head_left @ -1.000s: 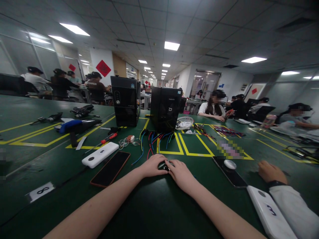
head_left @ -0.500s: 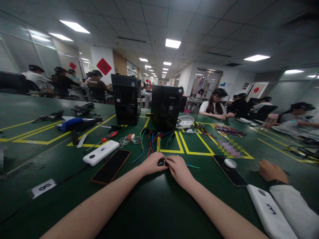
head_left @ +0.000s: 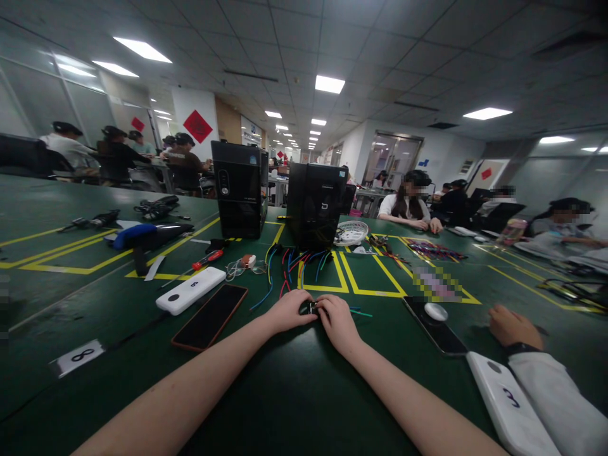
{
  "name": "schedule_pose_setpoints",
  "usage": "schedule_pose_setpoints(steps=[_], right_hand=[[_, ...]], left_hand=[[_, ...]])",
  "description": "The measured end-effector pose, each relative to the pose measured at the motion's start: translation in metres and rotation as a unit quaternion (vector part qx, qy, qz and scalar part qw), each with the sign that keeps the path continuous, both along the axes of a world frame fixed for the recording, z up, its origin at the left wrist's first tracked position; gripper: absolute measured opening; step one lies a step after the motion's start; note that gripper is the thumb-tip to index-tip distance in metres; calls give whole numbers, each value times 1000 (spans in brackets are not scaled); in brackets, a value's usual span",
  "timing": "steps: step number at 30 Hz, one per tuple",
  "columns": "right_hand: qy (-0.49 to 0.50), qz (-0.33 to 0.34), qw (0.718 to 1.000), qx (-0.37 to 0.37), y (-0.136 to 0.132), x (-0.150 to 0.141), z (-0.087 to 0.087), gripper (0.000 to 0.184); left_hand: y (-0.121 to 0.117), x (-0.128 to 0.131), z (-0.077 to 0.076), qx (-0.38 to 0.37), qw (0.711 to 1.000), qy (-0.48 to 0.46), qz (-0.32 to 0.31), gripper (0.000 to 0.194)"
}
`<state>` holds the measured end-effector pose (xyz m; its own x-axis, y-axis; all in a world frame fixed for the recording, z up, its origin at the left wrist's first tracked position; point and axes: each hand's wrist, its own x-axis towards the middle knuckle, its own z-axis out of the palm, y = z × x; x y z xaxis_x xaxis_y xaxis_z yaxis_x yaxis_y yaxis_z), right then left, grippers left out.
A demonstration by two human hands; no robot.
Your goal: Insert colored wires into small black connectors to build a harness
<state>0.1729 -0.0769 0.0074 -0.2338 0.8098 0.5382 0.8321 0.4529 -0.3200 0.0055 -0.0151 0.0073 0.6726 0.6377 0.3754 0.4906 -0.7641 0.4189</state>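
My left hand [head_left: 287, 311] and my right hand [head_left: 338, 320] meet on the green table [head_left: 294, 392], both pinching a small dark part [head_left: 311, 308] between their fingertips. Most of the part is hidden by my fingers. A thin green wire [head_left: 360, 311] runs out to the right of my right hand. Just beyond my hands lies a bunch of coloured wires [head_left: 289, 269], red, blue, yellow and green, leading to a black computer case [head_left: 316, 206].
A black phone [head_left: 211, 316] and a white box marked 8 [head_left: 191, 290] lie to my left, with a red screwdriver [head_left: 208, 259] behind. A second computer case [head_left: 239, 190] stands further back. A co-worker's hand [head_left: 513, 327], phone [head_left: 434, 326] and white box [head_left: 508, 402] are at right.
My hands have slid slightly away from me with the small part. The green wire beside my right hand has come into view. The co-worker's hand stays put.
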Motion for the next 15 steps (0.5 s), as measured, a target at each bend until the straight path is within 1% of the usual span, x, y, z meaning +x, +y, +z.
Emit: schedule_pose_setpoints(steps=[3,5,6,8,11,13,15], right_hand=[[32,-24,999,6,0,4,5,20],[32,-26,999,13,-2,6,10,20],[21,-16,1000,11,-4,7,11,20],[-11,26,1000,-7,-8,7,13,19],[-60,96,993,-42,-12,3,11,17],[-77,116,989,-49,-11,2,9,16],[-73,112,990,-42,-8,4,8,17]], left_hand=[[0,0,-1,-1,1000,0,4,31],[1,0,-2,-1,1000,-2,3,32],[1,0,-3,1,1000,-3,3,32],[3,0,-5,9,1000,-9,14,30],[6,-1,-8,12,998,-15,51,28],[7,-1,-9,5,997,-18,69,29],[8,-2,-10,0,997,-20,69,31]])
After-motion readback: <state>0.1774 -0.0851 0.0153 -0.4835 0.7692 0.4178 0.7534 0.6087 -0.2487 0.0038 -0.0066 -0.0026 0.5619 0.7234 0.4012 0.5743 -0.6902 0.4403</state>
